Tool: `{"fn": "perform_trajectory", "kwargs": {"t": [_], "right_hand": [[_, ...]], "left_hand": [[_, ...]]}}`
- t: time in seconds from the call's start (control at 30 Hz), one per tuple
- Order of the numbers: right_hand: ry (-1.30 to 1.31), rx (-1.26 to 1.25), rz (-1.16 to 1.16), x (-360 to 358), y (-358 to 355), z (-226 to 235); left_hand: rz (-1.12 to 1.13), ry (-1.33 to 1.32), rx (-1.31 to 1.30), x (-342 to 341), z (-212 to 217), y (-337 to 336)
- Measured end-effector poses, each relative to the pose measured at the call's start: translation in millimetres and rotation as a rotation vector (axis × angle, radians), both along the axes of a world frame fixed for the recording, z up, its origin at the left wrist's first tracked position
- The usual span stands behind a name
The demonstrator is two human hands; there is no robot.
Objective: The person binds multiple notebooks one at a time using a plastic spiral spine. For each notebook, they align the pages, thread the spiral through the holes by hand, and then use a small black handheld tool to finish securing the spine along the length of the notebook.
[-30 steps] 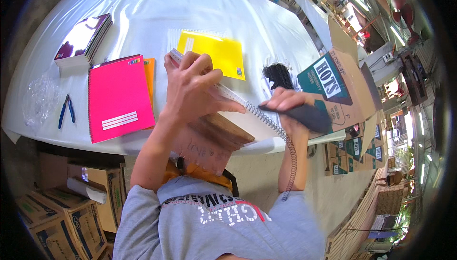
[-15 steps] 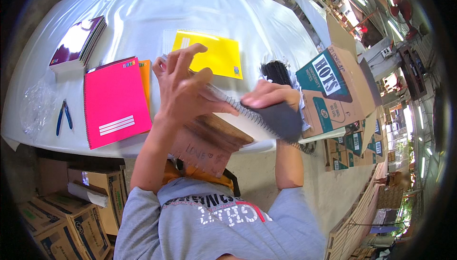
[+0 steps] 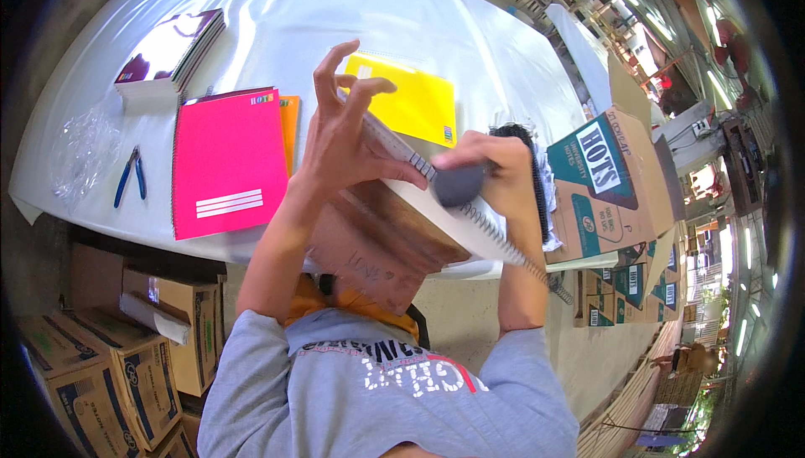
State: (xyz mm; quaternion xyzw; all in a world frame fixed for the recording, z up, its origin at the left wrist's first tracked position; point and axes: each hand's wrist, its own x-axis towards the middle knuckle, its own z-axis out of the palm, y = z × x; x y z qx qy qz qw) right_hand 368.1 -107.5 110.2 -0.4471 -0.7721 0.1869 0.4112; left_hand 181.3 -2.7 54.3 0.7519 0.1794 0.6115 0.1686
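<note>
In my left hand (image 3: pixel 340 139) is the edge of an unbound notebook (image 3: pixel 411 186), held between the thumb and the fingers; some fingertips stick up. The notebook leans over a brown wooden stand (image 3: pixel 369 240) at the table's near edge. A thin wire coil (image 3: pixel 507 248) runs along its punched edge and hangs past the right end. My right hand (image 3: pixel 499 165), slightly blurred, is closed around a dark, rounded piece (image 3: pixel 459 186) at the coil. What kind of piece it is I cannot make out. A yellow notebook (image 3: pixel 411 102) lies just beyond my hands.
To the left lie a pink notebook (image 3: pixel 226 165) over an orange one (image 3: pixel 289 127), blue-handled pliers (image 3: pixel 131 177), clear plastic (image 3: pixel 84 148) and a stack of purple notebooks (image 3: pixel 172 51). Black coils (image 3: pixel 537 181) lie at right beside an open carton (image 3: pixel 595 190). More cartons (image 3: pixel 101 357) stand below left.
My right hand has turned, and the dark piece has shifted left along the coil. More of the coil shows at its right end. The whole view has swung slightly.
</note>
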Motion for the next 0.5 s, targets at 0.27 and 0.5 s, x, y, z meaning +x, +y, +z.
{"fn": "perform_trajectory", "kwargs": {"t": [0.27, 0.5], "right_hand": [[-0.002, -0.130, -0.116, -8.1, 14.0, -5.5], [-0.094, -0.039, -0.095, -19.6, 28.3, 3.4]], "left_hand": [[-0.035, -0.095, 0.046, -1.2, -30.6, 10.5], [-0.083, -0.153, -0.076, -6.4, -30.2, 11.9]]}}
